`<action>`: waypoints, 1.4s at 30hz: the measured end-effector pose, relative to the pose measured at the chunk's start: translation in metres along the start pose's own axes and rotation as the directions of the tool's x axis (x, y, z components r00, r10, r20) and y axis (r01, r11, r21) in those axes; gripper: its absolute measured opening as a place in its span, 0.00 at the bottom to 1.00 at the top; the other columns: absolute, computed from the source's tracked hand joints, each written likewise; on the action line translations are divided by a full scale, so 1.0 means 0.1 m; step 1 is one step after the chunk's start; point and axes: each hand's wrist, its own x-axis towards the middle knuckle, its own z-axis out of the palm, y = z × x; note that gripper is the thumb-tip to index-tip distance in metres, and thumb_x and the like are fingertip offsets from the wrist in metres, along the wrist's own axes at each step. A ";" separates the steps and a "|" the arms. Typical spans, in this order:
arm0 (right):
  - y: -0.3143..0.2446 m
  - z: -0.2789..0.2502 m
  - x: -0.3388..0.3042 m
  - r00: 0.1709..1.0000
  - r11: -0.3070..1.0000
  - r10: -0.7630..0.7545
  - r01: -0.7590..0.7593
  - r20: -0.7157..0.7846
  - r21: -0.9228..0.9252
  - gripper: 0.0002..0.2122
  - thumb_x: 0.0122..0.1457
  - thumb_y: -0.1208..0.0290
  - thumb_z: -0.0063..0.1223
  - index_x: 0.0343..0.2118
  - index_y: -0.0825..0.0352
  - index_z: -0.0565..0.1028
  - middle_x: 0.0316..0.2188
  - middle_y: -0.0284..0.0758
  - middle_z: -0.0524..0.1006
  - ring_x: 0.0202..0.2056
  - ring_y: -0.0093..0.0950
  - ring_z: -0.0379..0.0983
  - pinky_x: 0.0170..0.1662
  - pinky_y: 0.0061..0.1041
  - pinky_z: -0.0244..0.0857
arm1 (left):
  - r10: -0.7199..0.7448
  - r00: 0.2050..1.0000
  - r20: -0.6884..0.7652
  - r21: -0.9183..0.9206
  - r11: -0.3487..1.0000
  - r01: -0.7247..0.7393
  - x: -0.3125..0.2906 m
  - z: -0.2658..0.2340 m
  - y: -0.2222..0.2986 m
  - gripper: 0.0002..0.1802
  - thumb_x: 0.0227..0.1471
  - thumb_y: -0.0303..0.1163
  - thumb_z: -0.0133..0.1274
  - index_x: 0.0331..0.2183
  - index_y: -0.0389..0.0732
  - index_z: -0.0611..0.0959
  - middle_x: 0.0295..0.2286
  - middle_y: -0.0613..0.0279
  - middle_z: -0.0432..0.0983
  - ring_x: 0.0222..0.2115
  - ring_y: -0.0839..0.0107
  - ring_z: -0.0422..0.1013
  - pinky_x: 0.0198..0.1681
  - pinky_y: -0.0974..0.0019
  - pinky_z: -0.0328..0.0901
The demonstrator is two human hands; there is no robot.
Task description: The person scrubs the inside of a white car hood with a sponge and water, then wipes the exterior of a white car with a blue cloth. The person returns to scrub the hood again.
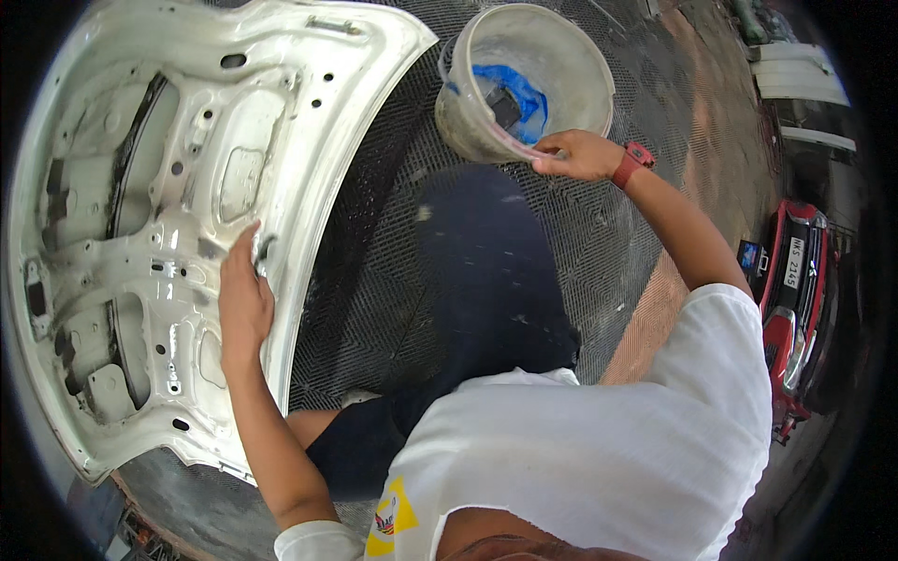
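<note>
Gripping the near rim of a round, scuffed, pale bucket [572,70], the right hand [582,156] has its fingers closed on the edge. Inside the bucket lie a crumpled blue cloth [531,97] and a dark, flat-sided block [503,110]. The bucket stands on a dark floor mat [365,318] with a ribbed zigzag texture, beyond the person's dark trousers [491,262]. To the left is a glossy white metal hood [196,206], its inner side full of ridges, hollows and oval holes. The left hand [245,304] is open over it, fingers nearly straight; whether it touches cannot be told. A red car [795,290] stands at far right.
</note>
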 end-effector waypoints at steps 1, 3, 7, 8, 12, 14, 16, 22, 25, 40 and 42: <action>0.06 -0.11 0.13 0.999 0.961 0.014 -0.027 0.050 0.275 0.34 0.72 0.37 0.43 0.51 0.70 0.82 0.49 0.48 0.84 0.52 0.43 0.80 0.56 0.40 0.71 | -0.011 0.998 0.062 0.099 0.995 0.004 -0.05 0.07 0.04 0.42 0.51 0.13 0.45 0.68 0.40 0.68 0.64 0.40 0.66 0.63 0.40 0.64 0.69 0.47 0.59; 0.28 -0.29 0.53 0.999 0.936 -0.022 0.010 0.029 0.352 0.32 0.72 0.39 0.45 0.51 0.70 0.82 0.49 0.48 0.84 0.51 0.42 0.80 0.56 0.39 0.71 | -0.082 0.983 0.162 0.283 0.959 0.034 -0.23 0.30 -0.01 0.46 0.50 0.13 0.47 0.72 0.41 0.63 0.69 0.40 0.60 0.68 0.38 0.57 0.72 0.47 0.56; 0.70 -0.31 1.58 0.995 0.959 -0.047 0.070 -0.090 0.274 0.25 0.71 0.48 0.51 0.51 0.69 0.82 0.47 0.46 0.85 0.50 0.41 0.81 0.56 0.39 0.71 | -0.260 0.946 0.196 0.392 0.905 0.168 -0.54 0.72 0.07 0.56 0.49 0.14 0.52 0.76 0.41 0.49 0.75 0.36 0.39 0.73 0.32 0.44 0.74 0.43 0.52; 0.72 -0.29 1.84 0.997 0.958 -0.039 0.056 -0.064 0.281 0.24 0.70 0.50 0.53 0.52 0.68 0.82 0.48 0.45 0.85 0.51 0.41 0.81 0.56 0.39 0.71 | -0.317 0.931 0.179 0.416 0.882 0.221 -0.56 0.80 0.10 0.55 0.51 0.15 0.52 0.76 0.41 0.48 0.75 0.36 0.38 0.74 0.32 0.42 0.75 0.41 0.51; 1.18 0.09 2.62 0.994 0.991 0.005 -0.019 -0.109 -0.132 0.18 0.66 0.58 0.59 0.50 0.67 0.83 0.48 0.46 0.85 0.48 0.45 0.83 0.54 0.43 0.73 | -0.345 0.937 0.064 0.414 0.863 0.289 -0.42 1.09 0.18 0.52 0.57 0.19 0.53 0.76 0.40 0.48 0.74 0.33 0.37 0.73 0.28 0.40 0.75 0.40 0.48; 1.21 0.30 2.79 0.991 0.971 0.134 -0.127 0.020 -0.204 0.19 0.62 0.58 0.61 0.51 0.65 0.84 0.51 0.48 0.84 0.51 0.47 0.82 0.56 0.45 0.72 | -0.376 0.925 0.049 0.396 0.858 0.328 -0.45 1.06 0.23 0.50 0.59 0.21 0.53 0.76 0.39 0.48 0.74 0.31 0.36 0.73 0.27 0.40 0.75 0.40 0.47; 1.13 0.59 2.92 0.973 0.957 0.209 -0.183 0.099 -0.225 0.20 0.59 0.59 0.63 0.52 0.64 0.85 0.53 0.49 0.83 0.53 0.48 0.81 0.58 0.45 0.72 | -0.435 0.900 0.039 0.364 0.844 0.393 -0.56 1.02 0.26 0.50 0.59 0.20 0.53 0.76 0.39 0.48 0.74 0.30 0.36 0.73 0.26 0.38 0.76 0.41 0.46; 2.11 1.20 2.87 0.979 0.934 0.175 -0.131 0.105 -0.331 0.21 0.55 0.64 0.66 0.53 0.63 0.84 0.53 0.48 0.83 0.55 0.46 0.80 0.59 0.42 0.73 | -0.391 0.917 0.077 0.273 0.893 0.358 -0.21 1.15 0.22 0.44 0.66 0.26 0.52 0.76 0.42 0.51 0.74 0.34 0.38 0.74 0.29 0.38 0.76 0.43 0.48; 1.31 0.50 2.78 0.939 0.951 -0.109 0.193 0.326 -0.240 0.20 0.54 0.71 0.67 0.52 0.63 0.84 0.49 0.45 0.85 0.53 0.44 0.82 0.57 0.40 0.74 | -0.550 0.825 0.127 0.305 0.813 0.495 -0.47 1.00 0.30 0.41 0.69 0.29 0.49 0.76 0.45 0.52 0.75 0.36 0.38 0.74 0.31 0.39 0.76 0.45 0.48; 0.96 -0.96 1.04 0.962 0.683 0.048 0.164 -0.269 0.711 0.12 0.66 0.72 0.63 0.51 0.65 0.83 0.36 0.29 0.86 0.37 0.19 0.80 0.45 0.24 0.73 | -0.557 0.771 0.309 0.304 0.826 0.474 -0.30 0.79 0.14 0.37 0.73 0.34 0.43 0.76 0.50 0.51 0.75 0.38 0.37 0.74 0.31 0.39 0.73 0.46 0.53; 0.89 -0.98 0.93 0.962 0.555 0.072 0.180 -0.262 0.812 0.12 0.67 0.70 0.63 0.52 0.63 0.82 0.37 0.27 0.85 0.37 0.17 0.79 0.44 0.22 0.73 | -0.552 0.780 0.294 0.276 0.831 0.484 -0.31 0.79 0.15 0.36 0.73 0.35 0.43 0.76 0.50 0.52 0.75 0.38 0.37 0.74 0.32 0.39 0.73 0.46 0.53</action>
